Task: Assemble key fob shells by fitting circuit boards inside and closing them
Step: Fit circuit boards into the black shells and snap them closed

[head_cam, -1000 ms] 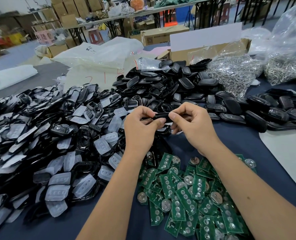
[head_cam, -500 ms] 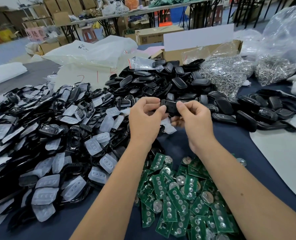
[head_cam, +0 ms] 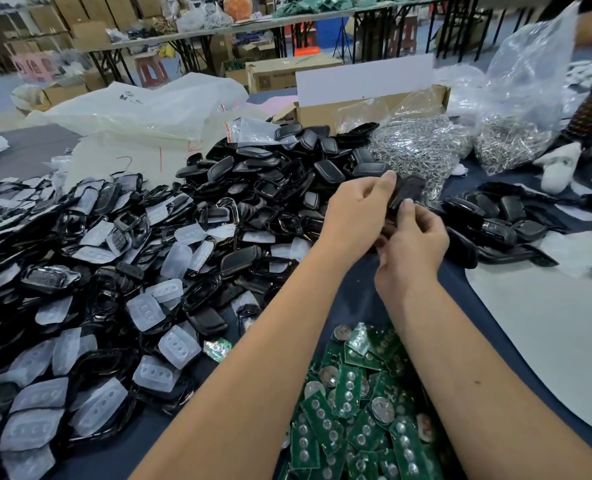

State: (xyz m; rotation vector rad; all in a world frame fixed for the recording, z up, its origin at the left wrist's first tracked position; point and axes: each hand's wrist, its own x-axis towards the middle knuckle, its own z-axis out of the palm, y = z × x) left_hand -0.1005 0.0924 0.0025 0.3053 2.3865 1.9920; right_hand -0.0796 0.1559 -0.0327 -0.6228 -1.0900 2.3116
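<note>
The black key fob shell is held above the dark table cover, tilted, between both hands and in front of the heap of closed shells. The left hand grips its upper end between thumb and curled fingers; the right hand, just below, pinches its lower edge with its fingertips. Green circuit boards lie piled nearer the person, between the forearms; open shells with translucent button pads cover the table on the left.

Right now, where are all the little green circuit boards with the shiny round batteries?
In the head view, the pile of green circuit boards lies at the bottom, right of centre, on the dark blue tablecloth between the person's forearms.
</note>
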